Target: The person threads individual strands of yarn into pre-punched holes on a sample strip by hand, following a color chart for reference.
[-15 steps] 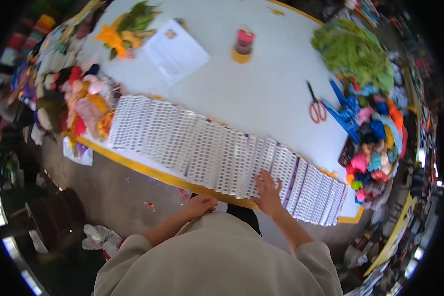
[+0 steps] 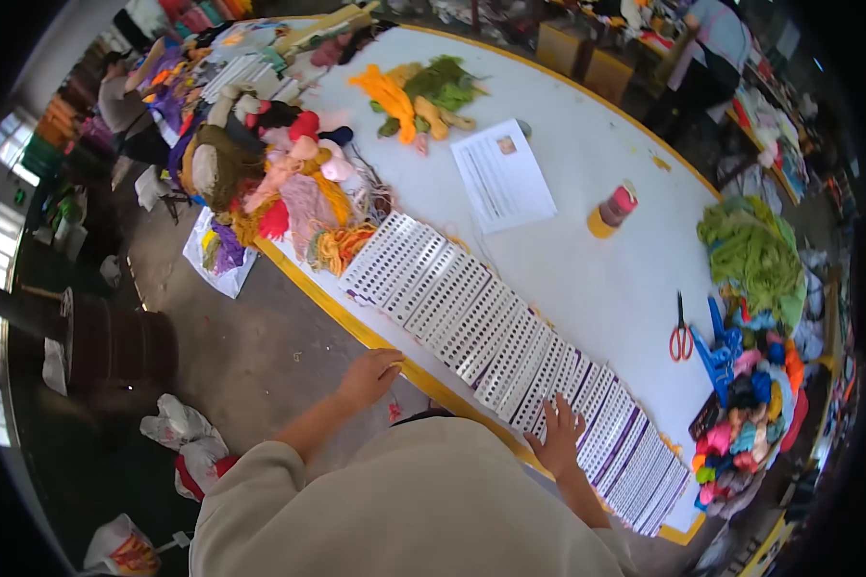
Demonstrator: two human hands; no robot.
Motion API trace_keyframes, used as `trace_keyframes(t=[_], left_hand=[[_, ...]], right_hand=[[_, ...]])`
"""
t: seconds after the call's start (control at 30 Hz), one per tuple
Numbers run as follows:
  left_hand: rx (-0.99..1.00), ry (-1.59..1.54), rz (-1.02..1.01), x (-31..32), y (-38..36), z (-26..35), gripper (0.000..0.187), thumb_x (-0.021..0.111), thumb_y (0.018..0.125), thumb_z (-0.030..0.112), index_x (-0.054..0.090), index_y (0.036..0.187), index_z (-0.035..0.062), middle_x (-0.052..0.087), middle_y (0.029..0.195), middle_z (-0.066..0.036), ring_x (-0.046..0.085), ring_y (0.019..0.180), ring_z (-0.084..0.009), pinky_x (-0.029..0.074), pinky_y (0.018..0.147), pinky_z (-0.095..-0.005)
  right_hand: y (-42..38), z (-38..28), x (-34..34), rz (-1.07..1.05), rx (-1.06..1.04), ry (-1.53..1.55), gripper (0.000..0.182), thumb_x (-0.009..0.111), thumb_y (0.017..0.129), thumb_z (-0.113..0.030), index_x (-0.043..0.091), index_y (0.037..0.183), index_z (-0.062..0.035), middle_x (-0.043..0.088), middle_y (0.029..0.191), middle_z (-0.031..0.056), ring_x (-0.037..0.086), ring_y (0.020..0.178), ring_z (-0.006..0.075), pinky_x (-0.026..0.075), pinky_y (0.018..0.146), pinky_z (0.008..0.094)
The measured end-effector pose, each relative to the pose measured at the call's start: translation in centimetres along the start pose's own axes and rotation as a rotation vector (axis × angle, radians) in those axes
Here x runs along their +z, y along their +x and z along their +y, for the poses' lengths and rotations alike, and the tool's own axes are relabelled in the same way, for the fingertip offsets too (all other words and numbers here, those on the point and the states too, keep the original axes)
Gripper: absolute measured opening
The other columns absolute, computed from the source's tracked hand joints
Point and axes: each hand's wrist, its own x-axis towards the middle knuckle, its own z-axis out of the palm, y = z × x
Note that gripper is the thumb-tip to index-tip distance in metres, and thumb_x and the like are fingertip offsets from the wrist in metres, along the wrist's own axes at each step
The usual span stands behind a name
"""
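A row of overlapping sample cards (image 2: 471, 322) lies along the table's (image 2: 587, 279) near edge. The right hand (image 2: 558, 435) rests spread flat on them; the left hand (image 2: 369, 377), loosely open and empty, touches the yellow edge just beside them.

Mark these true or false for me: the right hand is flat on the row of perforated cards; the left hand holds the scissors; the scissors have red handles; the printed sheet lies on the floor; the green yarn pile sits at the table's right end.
1. The right hand rests on the row of perforated cards. True.
2. The left hand holds the scissors. False: it is at the table's yellow edge, holding nothing visible; the scissors lie apart on the table.
3. The scissors have red handles. True.
4. The printed sheet lies on the floor. False: it lies on the tabletop.
5. The green yarn pile sits at the right end. True.
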Motion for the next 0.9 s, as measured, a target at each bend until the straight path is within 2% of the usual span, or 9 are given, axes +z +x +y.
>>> trace_keyframes(t=[0.13, 0.2, 0.4, 0.43, 0.57, 0.63, 0.77, 0.87, 0.9], left_hand=[[0.238, 0.287, 0.076, -0.5, 0.8, -1.4, 0.031, 0.064, 0.083, 0.017, 0.063, 0.112, 0.0073, 0.055, 0.129, -0.015, 0.054, 0.115, -0.0359, 0.045, 0.093, -0.0436], [0.168, 0.439, 0.066, -1.0, 1.4, -1.9, 0.042, 0.069, 0.080, 0.023, 0.061, 0.119, 0.0105, 0.045, 0.140, -0.016, 0.043, 0.128, -0.0365, 0.038, 0.099, -0.0473], [0.054, 0.542, 0.218, -7.5, 7.3, -7.4, 0.065, 0.074, 0.076, 0.030, 0.050, 0.134, 0.0130, 0.031, 0.147, -0.020, 0.042, 0.126, -0.0357, 0.035, 0.101, -0.0486], [-0.076, 0.569, 0.215, -9.2, 8.9, -8.2, 0.072, 0.075, 0.075, 0.027, 0.044, 0.138, 0.0102, 0.029, 0.148, -0.023, 0.040, 0.128, -0.0397, 0.034, 0.103, -0.0497], [0.080, 0.336, 0.382, -17.8, 17.7, -18.5, 0.073, 0.071, 0.079, 0.020, 0.035, 0.140, 0.0022, 0.028, 0.146, -0.028, 0.032, 0.132, -0.0461, 0.031, 0.108, -0.0476], [0.069, 0.505, 0.424, -21.2, 22.3, -27.4, 0.071, 0.068, 0.081, 0.016, 0.033, 0.140, 0.0001, 0.028, 0.145, -0.028, 0.036, 0.129, -0.0441, 0.035, 0.105, -0.0468], [-0.048, 0.405, 0.379, -27.1, 27.9, -25.7, 0.051, 0.065, 0.082, 0.013, 0.048, 0.128, -0.0008, 0.042, 0.135, -0.027, 0.044, 0.121, -0.0423, 0.038, 0.102, -0.0464], [-0.245, -0.009, 0.234, -23.4, 31.8, -25.3, 0.033, 0.061, 0.086, 0.013, 0.055, 0.117, 0.0028, 0.062, 0.106, -0.016, 0.060, 0.097, -0.0281, 0.049, 0.084, -0.0362], [-0.034, -0.070, 0.244, -19.8, 33.2, -29.9, 0.028, 0.059, 0.090, 0.016, 0.057, 0.116, 0.0041, 0.065, 0.096, -0.009, 0.062, 0.088, -0.0189, 0.050, 0.074, -0.0288]], right_hand=[[1.2, -0.4, 1.0, 0.063, 0.029, 0.053, 0.079, 0.074, 0.075, -0.036, 0.037, 0.140, -0.0120, 0.031, 0.144, 0.0156, 0.031, 0.134, 0.0321, 0.015, 0.106, 0.0628], [1.9, -1.1, 1.1, 0.131, -0.033, 0.077, 0.079, 0.074, 0.074, -0.035, 0.037, 0.139, -0.0105, 0.035, 0.141, 0.0164, 0.035, 0.130, 0.0325, 0.020, 0.104, 0.0601], [4.5, -6.2, -0.5, 0.221, -0.095, 0.132, 0.076, 0.074, 0.072, -0.027, 0.039, 0.136, -0.0060, 0.042, 0.136, 0.0161, 0.037, 0.127, 0.0300, 0.023, 0.102, 0.0507], [5.2, -7.2, -0.5, 0.231, -0.094, 0.141, 0.075, 0.074, 0.073, -0.027, 0.039, 0.136, -0.0056, 0.042, 0.136, 0.0162, 0.037, 0.127, 0.0296, 0.023, 0.102, 0.0502], [8.9, -12.2, 0.5, 0.254, -0.014, 0.178, 0.071, 0.074, 0.074, -0.026, 0.041, 0.134, -0.0061, 0.043, 0.134, 0.0160, 0.039, 0.125, 0.0293, 0.025, 0.101, 0.0511], [11.2, -15.0, 1.5, 0.224, 0.073, 0.200, 0.070, 0.074, 0.075, -0.025, 0.042, 0.134, -0.0068, 0.044, 0.134, 0.0165, 0.041, 0.124, 0.0308, 0.025, 0.102, 0.0515], [15.8, -20.6, 2.4, 0.153, 0.107, 0.199, 0.073, 0.072, 0.077, -0.031, 0.039, 0.138, -0.0083, 0.043, 0.136, 0.0176, 0.040, 0.126, 0.0338, 0.027, 0.101, 0.0522], [18.2, -22.7, 2.4, 0.144, 0.215, 0.144, 0.073, 0.073, 0.077, -0.026, 0.037, 0.138, -0.0103, 0.039, 0.138, 0.0171, 0.040, 0.124, 0.0337, 0.030, 0.099, 0.0492], [18.8, -23.0, 2.4, 0.148, 0.266, 0.155, 0.072, 0.072, 0.078, -0.026, 0.037, 0.138, -0.0103, 0.040, 0.138, 0.0172, 0.040, 0.124, 0.0336, 0.030, 0.099, 0.0493]])
